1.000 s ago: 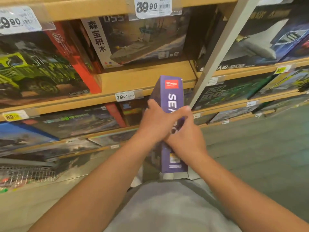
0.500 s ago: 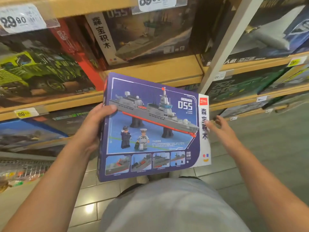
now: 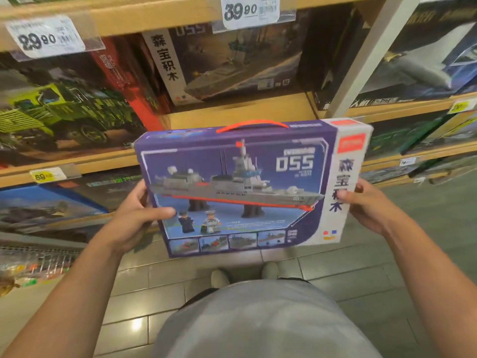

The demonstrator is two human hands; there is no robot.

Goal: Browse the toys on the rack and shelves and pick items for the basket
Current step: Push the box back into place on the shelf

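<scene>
Wooden shelves (image 3: 240, 112) carry boxed toy sets (image 3: 227, 63) (price tags (image 3: 250, 10) clipped along edges).

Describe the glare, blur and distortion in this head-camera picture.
Head view: a ceiling light glares off a floor tile; the shelves bow from the wide lens; the price tags and small print on the box are soft, while its "055" reads clearly.

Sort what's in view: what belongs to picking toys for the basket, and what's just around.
In play: purple 055 ship box, left hand, right hand.

Just around: green truck box, shelved warship box, price tag, floor tiles.
</scene>
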